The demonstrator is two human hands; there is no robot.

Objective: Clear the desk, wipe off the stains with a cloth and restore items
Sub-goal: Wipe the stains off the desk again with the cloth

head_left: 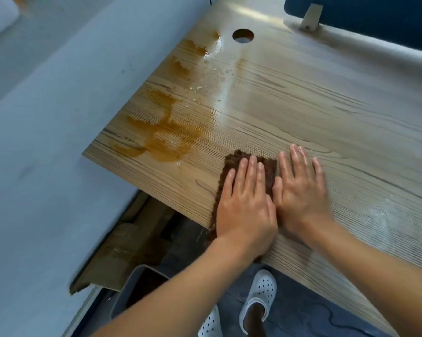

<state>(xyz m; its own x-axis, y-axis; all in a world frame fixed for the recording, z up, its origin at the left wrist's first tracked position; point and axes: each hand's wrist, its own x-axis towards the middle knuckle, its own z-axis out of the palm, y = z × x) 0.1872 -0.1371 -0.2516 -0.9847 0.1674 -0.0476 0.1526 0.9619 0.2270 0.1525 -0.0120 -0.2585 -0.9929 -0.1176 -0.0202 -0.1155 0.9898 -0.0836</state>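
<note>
L grip (245,205) flat on cloth (269,175), long axis near-to-far.

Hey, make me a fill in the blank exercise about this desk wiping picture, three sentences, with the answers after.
1. The left hand presses flat on a cloth whose colour is ____.
2. The stains lie on the desk to the ____ of the cloth.
3. The hole cut through the desk has a ____ shape.
Missing words: brown; left; round.
</note>
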